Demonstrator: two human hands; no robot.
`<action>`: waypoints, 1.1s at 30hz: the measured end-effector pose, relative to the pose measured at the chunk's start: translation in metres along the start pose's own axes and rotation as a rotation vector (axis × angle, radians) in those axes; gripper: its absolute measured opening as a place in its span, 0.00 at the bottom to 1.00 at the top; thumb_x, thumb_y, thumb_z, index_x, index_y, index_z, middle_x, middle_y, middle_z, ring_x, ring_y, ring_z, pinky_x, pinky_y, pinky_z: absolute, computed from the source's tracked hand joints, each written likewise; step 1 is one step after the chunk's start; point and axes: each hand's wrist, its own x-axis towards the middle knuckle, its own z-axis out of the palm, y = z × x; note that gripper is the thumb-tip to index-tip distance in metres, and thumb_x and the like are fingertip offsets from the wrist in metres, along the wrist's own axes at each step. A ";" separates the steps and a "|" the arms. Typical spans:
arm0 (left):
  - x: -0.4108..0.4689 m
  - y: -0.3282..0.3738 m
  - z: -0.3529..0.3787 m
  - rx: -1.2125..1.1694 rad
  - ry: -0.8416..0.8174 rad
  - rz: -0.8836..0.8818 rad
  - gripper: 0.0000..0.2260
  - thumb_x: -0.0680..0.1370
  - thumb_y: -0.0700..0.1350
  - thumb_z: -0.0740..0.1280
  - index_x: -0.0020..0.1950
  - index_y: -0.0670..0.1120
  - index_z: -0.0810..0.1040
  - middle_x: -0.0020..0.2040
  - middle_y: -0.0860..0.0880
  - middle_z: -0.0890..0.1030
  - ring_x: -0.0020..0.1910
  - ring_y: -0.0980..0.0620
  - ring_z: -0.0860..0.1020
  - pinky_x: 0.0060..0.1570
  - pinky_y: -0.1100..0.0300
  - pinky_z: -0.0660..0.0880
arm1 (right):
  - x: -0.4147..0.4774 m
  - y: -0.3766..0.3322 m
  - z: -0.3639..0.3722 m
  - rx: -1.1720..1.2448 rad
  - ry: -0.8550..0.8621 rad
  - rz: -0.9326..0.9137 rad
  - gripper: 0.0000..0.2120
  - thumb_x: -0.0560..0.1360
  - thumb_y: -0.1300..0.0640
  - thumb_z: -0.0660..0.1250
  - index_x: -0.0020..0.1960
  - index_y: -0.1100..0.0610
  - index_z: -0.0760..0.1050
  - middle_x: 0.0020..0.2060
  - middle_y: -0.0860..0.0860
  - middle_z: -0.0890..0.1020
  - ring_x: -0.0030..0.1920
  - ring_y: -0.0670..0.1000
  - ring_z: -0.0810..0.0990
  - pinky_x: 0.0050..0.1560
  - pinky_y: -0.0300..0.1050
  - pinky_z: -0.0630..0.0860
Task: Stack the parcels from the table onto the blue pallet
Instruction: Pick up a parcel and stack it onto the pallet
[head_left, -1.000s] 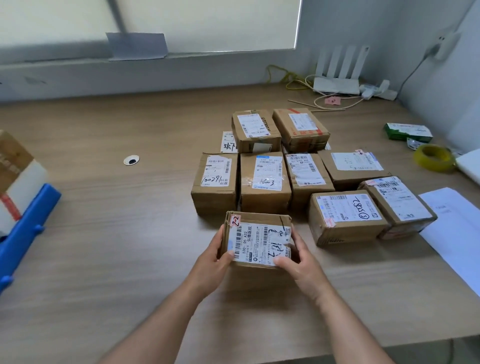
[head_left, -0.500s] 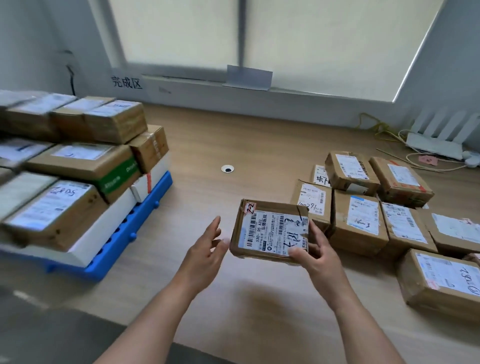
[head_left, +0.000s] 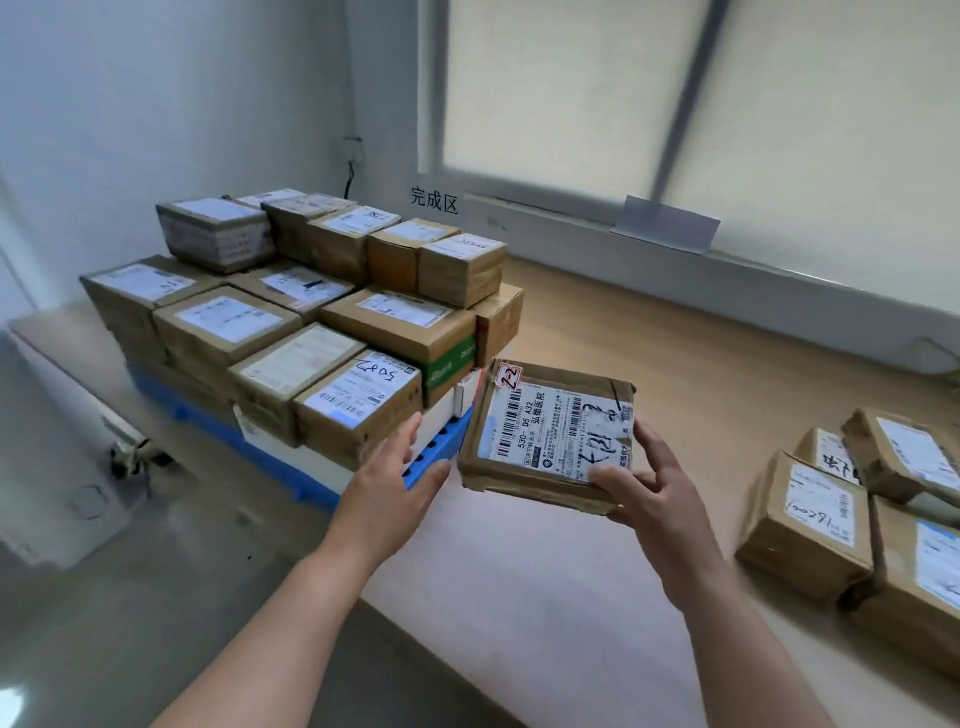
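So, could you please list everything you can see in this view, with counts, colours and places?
held parcel: one, brown with a white label, in the air beside the pallet's near corner
stacked parcels: over a dozen, mostly brown, in tiers on the pallet
blue pallet: one, blue, on the table, left
waiting parcels: at least four, brown, on the table, far right
table: one, light wood, under everything
wall sign: one, black characters, below the window
grey card: one, grey, on the window ledge
left hand: open, by the pallet's corner
right hand: grips the held parcel's near right corner
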 end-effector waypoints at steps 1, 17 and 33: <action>0.002 -0.006 -0.012 -0.002 0.019 -0.004 0.29 0.78 0.56 0.64 0.76 0.56 0.56 0.74 0.52 0.65 0.69 0.56 0.66 0.64 0.56 0.67 | 0.004 -0.005 0.013 0.008 -0.017 -0.009 0.38 0.64 0.49 0.72 0.72 0.42 0.64 0.41 0.44 0.86 0.41 0.44 0.84 0.44 0.43 0.75; 0.070 -0.065 -0.151 0.264 0.246 -0.069 0.31 0.76 0.64 0.59 0.77 0.58 0.53 0.75 0.54 0.62 0.74 0.53 0.61 0.68 0.48 0.66 | 0.095 -0.057 0.177 0.085 -0.231 -0.082 0.31 0.74 0.56 0.70 0.74 0.46 0.64 0.54 0.49 0.82 0.44 0.47 0.85 0.39 0.41 0.82; 0.200 -0.121 -0.239 0.414 0.283 -0.090 0.32 0.76 0.63 0.60 0.77 0.58 0.54 0.75 0.54 0.63 0.72 0.54 0.63 0.67 0.53 0.66 | 0.207 -0.079 0.302 0.071 -0.234 -0.100 0.30 0.71 0.50 0.71 0.71 0.43 0.67 0.48 0.43 0.83 0.41 0.41 0.83 0.48 0.47 0.79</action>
